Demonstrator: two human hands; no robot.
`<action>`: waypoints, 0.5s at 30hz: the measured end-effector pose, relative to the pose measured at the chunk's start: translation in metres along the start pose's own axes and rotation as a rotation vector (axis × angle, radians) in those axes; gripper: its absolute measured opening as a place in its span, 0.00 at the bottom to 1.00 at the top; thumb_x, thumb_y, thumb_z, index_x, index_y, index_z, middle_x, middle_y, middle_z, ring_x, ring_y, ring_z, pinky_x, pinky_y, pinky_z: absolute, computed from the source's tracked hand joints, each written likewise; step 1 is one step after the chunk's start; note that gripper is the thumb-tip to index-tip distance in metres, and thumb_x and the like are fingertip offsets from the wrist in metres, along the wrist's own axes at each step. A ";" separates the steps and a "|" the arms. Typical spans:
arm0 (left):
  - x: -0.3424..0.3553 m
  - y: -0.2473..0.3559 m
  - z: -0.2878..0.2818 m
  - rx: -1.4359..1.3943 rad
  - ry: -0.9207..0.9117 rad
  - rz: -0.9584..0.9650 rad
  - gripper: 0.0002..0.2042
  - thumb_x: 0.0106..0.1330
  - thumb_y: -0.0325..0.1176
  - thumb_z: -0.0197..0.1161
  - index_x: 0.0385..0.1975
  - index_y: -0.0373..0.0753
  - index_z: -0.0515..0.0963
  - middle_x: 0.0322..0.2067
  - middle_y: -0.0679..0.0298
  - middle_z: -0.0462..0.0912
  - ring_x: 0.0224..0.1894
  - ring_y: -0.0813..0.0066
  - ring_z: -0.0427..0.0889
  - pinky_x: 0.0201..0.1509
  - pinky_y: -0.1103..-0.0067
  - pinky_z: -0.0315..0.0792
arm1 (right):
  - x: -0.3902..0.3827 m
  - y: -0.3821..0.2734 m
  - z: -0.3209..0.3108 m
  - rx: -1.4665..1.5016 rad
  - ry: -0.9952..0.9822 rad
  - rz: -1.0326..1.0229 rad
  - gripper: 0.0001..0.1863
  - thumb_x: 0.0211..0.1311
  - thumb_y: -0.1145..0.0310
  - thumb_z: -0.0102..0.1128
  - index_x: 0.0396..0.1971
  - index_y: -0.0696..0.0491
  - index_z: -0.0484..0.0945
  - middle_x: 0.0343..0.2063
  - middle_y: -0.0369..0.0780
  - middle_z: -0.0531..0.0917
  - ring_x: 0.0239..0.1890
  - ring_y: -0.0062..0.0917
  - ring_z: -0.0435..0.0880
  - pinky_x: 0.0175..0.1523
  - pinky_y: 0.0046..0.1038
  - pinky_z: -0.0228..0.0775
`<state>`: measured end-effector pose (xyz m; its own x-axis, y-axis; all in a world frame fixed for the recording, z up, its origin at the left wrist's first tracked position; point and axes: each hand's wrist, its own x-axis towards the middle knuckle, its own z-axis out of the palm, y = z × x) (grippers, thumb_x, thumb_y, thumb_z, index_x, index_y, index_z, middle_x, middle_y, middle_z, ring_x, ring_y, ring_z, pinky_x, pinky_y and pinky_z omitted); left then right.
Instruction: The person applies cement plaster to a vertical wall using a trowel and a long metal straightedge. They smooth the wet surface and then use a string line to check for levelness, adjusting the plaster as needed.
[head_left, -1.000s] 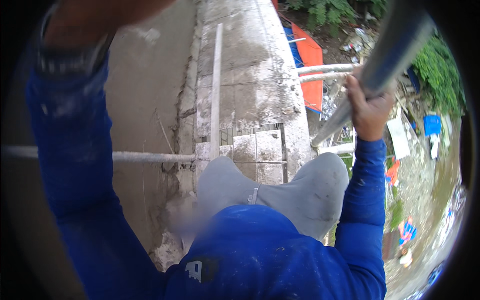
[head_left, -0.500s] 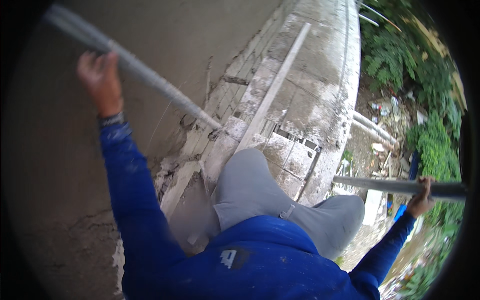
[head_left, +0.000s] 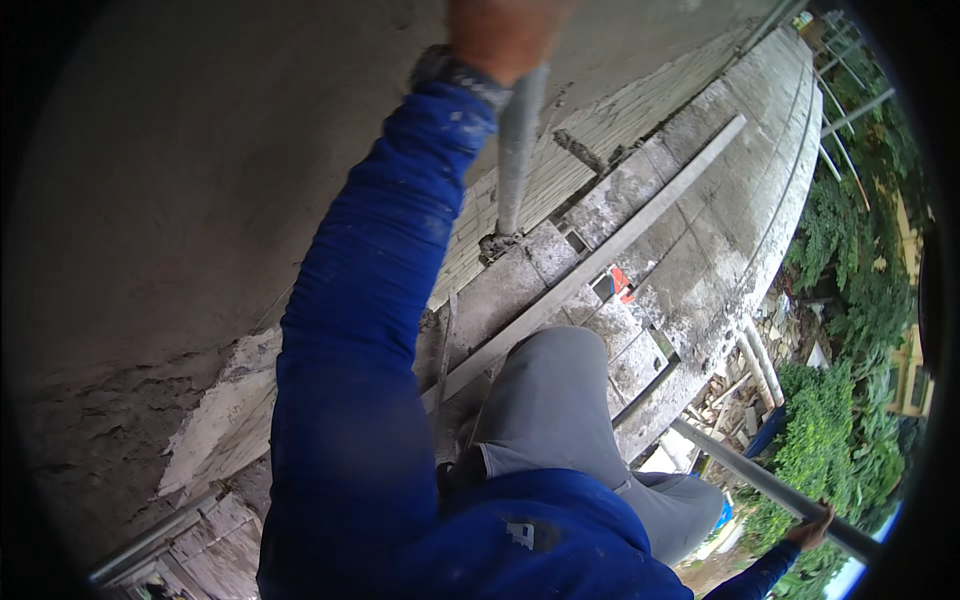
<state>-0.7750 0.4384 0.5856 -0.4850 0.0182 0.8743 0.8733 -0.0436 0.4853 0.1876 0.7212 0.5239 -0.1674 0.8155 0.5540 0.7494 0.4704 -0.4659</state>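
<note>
My left hand (head_left: 500,30), blurred, reaches up to the top edge at the upper end of an upright grey metal pipe (head_left: 518,165) beside the plastered wall (head_left: 180,150); its fingers are out of sight. My right hand (head_left: 810,527), at lower right, grips a second metal pipe (head_left: 745,470) that runs diagonally past my side. My bent knee in grey trousers is over a ledge of dirty, white-spattered boards (head_left: 728,230) with gaps in it. A long pale strip (head_left: 650,210) lies along these boards.
Along the wall's foot is rough blockwork (head_left: 620,130) with broken plaster at lower left. Beyond the ledge's outer edge, at right, are a drop, projecting poles (head_left: 760,365), rubble, green trees (head_left: 820,440) and a yellow building. More boards and a rail (head_left: 160,540) show at bottom left.
My view has turned, so the ledge slants more steeply toward upper right. My left arm now stretches up and across the middle; my right hand sits lower in view, still on its pipe.
</note>
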 end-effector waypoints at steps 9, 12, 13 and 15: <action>-0.003 -0.006 0.004 -0.223 0.043 0.092 0.23 0.56 0.28 0.70 0.49 0.30 0.68 0.31 0.37 0.82 0.36 0.35 0.84 0.38 0.57 0.80 | 0.023 -0.009 0.018 0.352 0.167 0.712 0.19 0.70 0.52 0.59 0.51 0.48 0.81 0.46 0.35 0.82 0.52 0.25 0.77 0.62 0.33 0.60; -0.005 -0.028 -0.012 -0.309 0.097 0.069 0.22 0.57 0.27 0.69 0.48 0.29 0.68 0.31 0.37 0.82 0.36 0.34 0.84 0.38 0.56 0.79 | 0.047 -0.031 -0.028 0.429 0.232 0.674 0.21 0.69 0.53 0.61 0.58 0.46 0.78 0.47 0.35 0.82 0.52 0.25 0.78 0.56 0.28 0.62; -0.004 -0.022 -0.009 -0.318 0.085 0.091 0.22 0.57 0.27 0.69 0.48 0.29 0.68 0.31 0.37 0.82 0.36 0.34 0.84 0.38 0.56 0.79 | 0.045 -0.030 -0.007 0.412 0.294 0.751 0.22 0.69 0.54 0.62 0.59 0.45 0.78 0.47 0.34 0.82 0.49 0.24 0.78 0.52 0.27 0.63; 0.000 -0.018 -0.001 -0.348 0.060 0.103 0.23 0.57 0.27 0.69 0.49 0.29 0.68 0.32 0.37 0.82 0.36 0.34 0.84 0.38 0.56 0.79 | 0.038 -0.034 0.024 0.429 0.309 0.789 0.22 0.68 0.55 0.64 0.59 0.45 0.78 0.48 0.34 0.82 0.47 0.23 0.79 0.51 0.26 0.63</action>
<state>-0.7907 0.4386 0.5768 -0.4064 -0.0626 0.9115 0.8543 -0.3799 0.3548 0.1408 0.7442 0.5441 0.5099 0.8544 0.1002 0.2645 -0.0449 -0.9633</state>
